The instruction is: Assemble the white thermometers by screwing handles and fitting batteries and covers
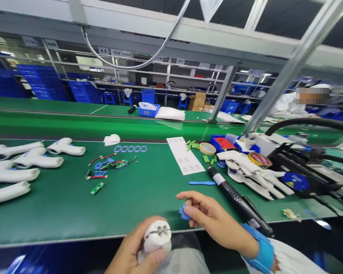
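Observation:
My left hand (134, 247) is wrapped round a white plastic housing (157, 238) at the table's near edge, its open end with a dark slot turned up toward me. Just to the right, my right hand (208, 215) pinches a small blue plastic part (184, 212) between thumb and fingers, apart from the housing. A blue band circles the right wrist. Beyond the right hand lies a flat blue stick (201, 183). Beside that hand a black electric screwdriver (237, 198) rests slantwise on the green table (63, 217).
White gun-shaped housings (37, 158) lie at the left. Circuit boards with wires (114, 163) and blue frames (130, 149) sit mid-table. A white sheet (185, 156), tape roll (207, 148) and white shell pieces (251, 171) are at the right. A co-worker (294, 102) sits across.

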`<control>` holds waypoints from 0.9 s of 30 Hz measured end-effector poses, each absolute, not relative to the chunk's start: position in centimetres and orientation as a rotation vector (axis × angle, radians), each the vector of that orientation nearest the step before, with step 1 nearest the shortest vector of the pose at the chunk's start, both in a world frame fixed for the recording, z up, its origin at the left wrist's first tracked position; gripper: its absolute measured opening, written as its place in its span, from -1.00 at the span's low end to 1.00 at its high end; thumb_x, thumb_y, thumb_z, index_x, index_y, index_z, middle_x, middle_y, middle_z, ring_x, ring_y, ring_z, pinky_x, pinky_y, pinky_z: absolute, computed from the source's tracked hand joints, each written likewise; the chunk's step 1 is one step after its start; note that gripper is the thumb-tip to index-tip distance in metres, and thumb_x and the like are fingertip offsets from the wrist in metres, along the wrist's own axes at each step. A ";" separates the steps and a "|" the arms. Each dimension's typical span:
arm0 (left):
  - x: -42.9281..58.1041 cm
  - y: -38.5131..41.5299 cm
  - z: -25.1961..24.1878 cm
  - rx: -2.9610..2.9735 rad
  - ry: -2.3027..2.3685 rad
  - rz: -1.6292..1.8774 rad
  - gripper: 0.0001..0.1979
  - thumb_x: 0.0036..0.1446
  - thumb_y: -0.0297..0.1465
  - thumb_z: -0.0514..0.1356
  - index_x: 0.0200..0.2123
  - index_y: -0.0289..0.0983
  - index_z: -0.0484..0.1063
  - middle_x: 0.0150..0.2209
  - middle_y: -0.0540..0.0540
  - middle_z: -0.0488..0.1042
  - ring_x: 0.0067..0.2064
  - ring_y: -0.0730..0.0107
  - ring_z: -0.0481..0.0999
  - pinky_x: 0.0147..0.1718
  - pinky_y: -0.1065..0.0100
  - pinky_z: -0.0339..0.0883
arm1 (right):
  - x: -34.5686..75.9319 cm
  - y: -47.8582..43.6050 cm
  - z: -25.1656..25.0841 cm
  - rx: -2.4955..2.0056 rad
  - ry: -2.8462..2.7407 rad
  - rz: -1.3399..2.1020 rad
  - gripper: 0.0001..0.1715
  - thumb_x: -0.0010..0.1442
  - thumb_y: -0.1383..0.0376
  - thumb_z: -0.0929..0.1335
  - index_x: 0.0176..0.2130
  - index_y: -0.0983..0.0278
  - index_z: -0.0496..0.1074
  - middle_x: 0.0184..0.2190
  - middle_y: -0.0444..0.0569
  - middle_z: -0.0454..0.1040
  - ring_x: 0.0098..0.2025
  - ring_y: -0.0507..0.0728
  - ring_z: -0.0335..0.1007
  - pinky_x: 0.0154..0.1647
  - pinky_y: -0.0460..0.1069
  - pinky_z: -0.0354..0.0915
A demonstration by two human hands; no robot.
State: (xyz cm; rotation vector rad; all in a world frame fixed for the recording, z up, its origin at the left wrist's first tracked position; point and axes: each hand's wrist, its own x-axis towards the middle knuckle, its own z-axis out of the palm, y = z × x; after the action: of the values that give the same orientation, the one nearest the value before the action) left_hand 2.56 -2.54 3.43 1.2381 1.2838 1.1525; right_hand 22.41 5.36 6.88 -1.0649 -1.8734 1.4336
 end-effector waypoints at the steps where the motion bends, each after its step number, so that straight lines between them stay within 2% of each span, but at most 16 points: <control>1: 2.5 -2.9 3.3 1.312 1.289 1.126 -0.63 -0.06 -0.14 0.26 -0.17 -0.16 0.44 -0.24 -0.05 0.50 -0.25 0.29 0.42 -0.24 0.41 0.26 | 21.9 4.9 7.6 -1.005 -1.722 1.666 -0.74 0.17 0.19 0.32 -0.16 0.29 0.34 -0.47 -0.19 0.26 -0.51 -0.07 0.24 -0.47 -0.13 0.24; 3: 2.4 -3.4 3.2 1.434 1.270 1.051 -0.70 0.02 -0.19 0.20 -0.18 -0.18 0.40 -0.28 -0.04 0.46 -0.29 0.32 0.40 -0.29 0.43 0.25 | 21.1 4.2 8.7 -0.905 -1.575 1.934 -0.71 0.07 0.19 0.41 -0.27 0.31 0.35 -0.49 -0.21 0.27 -0.52 -0.09 0.22 -0.47 -0.15 0.21; 5: 2.2 -3.6 3.0 1.520 1.250 0.961 -0.76 0.07 -0.22 0.16 -0.21 -0.21 0.36 -0.34 -0.03 0.42 -0.33 0.36 0.37 -0.32 0.43 0.23 | 20.4 3.8 9.1 -0.867 -1.546 2.050 -0.72 0.03 0.19 0.43 -0.33 0.33 0.37 -0.52 -0.20 0.31 -0.54 -0.10 0.20 -0.48 -0.15 0.18; 10: 2.2 -3.5 3.0 1.615 1.284 0.821 -0.78 0.11 -0.26 0.13 -0.20 -0.23 0.31 -0.31 -0.06 0.41 -0.29 0.32 0.38 -0.29 0.40 0.22 | 19.6 3.8 8.4 -0.893 -1.554 2.121 -0.68 -0.01 0.18 0.46 -0.32 0.36 0.43 -0.58 -0.20 0.33 -0.55 -0.10 0.19 -0.48 -0.15 0.16; 14: 2.6 -3.5 2.6 1.633 1.308 0.875 -0.80 0.09 -0.32 0.15 -0.19 -0.21 0.32 -0.29 -0.06 0.43 -0.27 0.29 0.41 -0.27 0.38 0.23 | 19.6 3.9 7.8 -0.880 -1.482 2.160 -0.69 -0.01 0.18 0.46 -0.33 0.35 0.41 -0.58 -0.20 0.33 -0.56 -0.11 0.19 -0.50 -0.16 0.16; 18: 3.2 -3.5 2.2 1.593 1.317 1.014 -0.81 0.10 -0.32 0.15 -0.18 -0.20 0.36 -0.30 -0.05 0.46 -0.28 0.31 0.42 -0.27 0.41 0.24 | 19.5 3.3 7.1 -0.892 -1.657 1.824 -0.79 0.06 0.20 0.42 -0.31 0.29 0.48 -0.40 -0.12 0.30 -0.48 -0.06 0.22 -0.45 -0.12 0.20; 22: 3.9 -3.5 2.2 1.443 1.244 1.111 -0.77 0.08 -0.24 0.18 -0.24 -0.24 0.42 -0.41 -0.01 0.44 -0.41 0.40 0.35 -0.42 0.47 0.21 | 19.1 2.2 6.1 -0.773 -2.039 1.339 -0.65 0.11 0.28 0.39 -0.06 0.16 0.44 -0.18 -0.01 0.35 -0.16 0.10 0.28 -0.14 0.00 0.24; 24: 4.3 -3.5 2.3 1.410 1.224 1.155 -0.77 0.07 -0.23 0.19 -0.28 -0.26 0.43 -0.44 0.00 0.42 -0.43 0.43 0.32 -0.44 0.48 0.19 | 18.8 1.8 5.7 -0.675 -2.088 1.171 -0.63 0.11 0.28 0.39 -0.04 0.16 0.40 -0.17 -0.01 0.40 -0.13 0.13 0.26 -0.07 0.04 0.22; 27: 4.2 -3.2 2.5 1.451 1.221 1.164 -0.77 0.11 -0.23 0.15 -0.29 -0.29 0.42 -0.44 -0.02 0.41 -0.43 0.42 0.32 -0.44 0.47 0.20 | 18.7 1.8 5.7 -0.631 -2.028 1.049 -0.73 0.16 0.24 0.36 -0.10 0.17 0.41 -0.25 -0.03 0.44 -0.16 0.14 0.26 -0.09 0.04 0.24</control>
State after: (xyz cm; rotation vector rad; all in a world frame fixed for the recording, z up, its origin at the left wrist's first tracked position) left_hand 4.23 -3.21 2.52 1.4507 1.2206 1.1636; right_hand 18.68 1.82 5.67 -0.6310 -2.0276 1.0486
